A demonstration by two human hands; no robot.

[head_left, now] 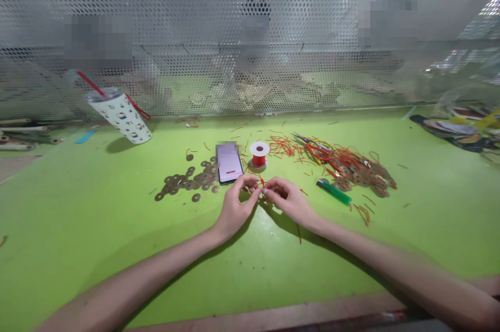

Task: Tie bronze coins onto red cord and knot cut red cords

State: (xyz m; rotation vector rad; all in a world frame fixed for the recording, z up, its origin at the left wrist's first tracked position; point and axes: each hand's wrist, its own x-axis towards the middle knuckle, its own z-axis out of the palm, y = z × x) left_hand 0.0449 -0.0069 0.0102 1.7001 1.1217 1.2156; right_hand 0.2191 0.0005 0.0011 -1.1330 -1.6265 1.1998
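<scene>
My left hand [242, 198] and my right hand [288, 198] meet at the middle of the table, fingertips pinched close together. Between them is a piece of red cord [262, 182], both hands closed on it; whether a coin sits in it I cannot make out. Just beyond stands a white spool of red cord [259, 157]. A phone [230, 164] with a lit screen lies by my left fingers. Loose round coins with holes [191, 182] spread left of it. To the right lie a green lighter [334, 192] and a heap of coins tied with red cord [365, 176].
Scissors with red handles [318, 152] lie behind the lighter among red cord scraps [284, 145]. A patterned tumbler [121, 116] with a red straw leans at the left. A perforated metal screen [195, 61] closes the back of the green table [175, 269]. Flat pieces [449, 129] are piled far right.
</scene>
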